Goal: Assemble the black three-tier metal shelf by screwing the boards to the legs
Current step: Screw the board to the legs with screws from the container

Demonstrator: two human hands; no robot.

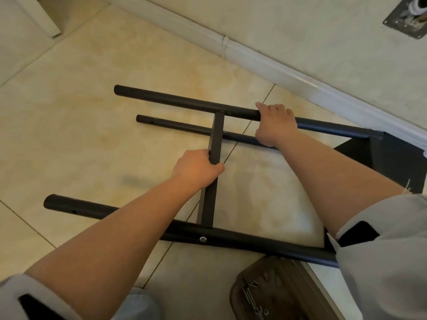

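Observation:
The black metal shelf lies on its side on the tiled floor. Three round legs show: a far upper leg [175, 101], a lower far leg [175, 125] and a near leg [254, 242] with a silver screw [203, 239] in it. A black board [213, 181], seen edge-on, spans between the near and far upper legs. My left hand [196, 168] grips this board's edge near its middle. My right hand [275, 123] grips the far upper leg to the right of the board. Another black board [390, 158] sits at the legs' right end.
A brown tray [277, 292] with several loose screws and a small wrench lies on the floor at the bottom, beside my knee. A white baseboard [265, 61] and wall run diagonally behind the shelf. A metal plate [406, 21] is fixed to the wall at top right.

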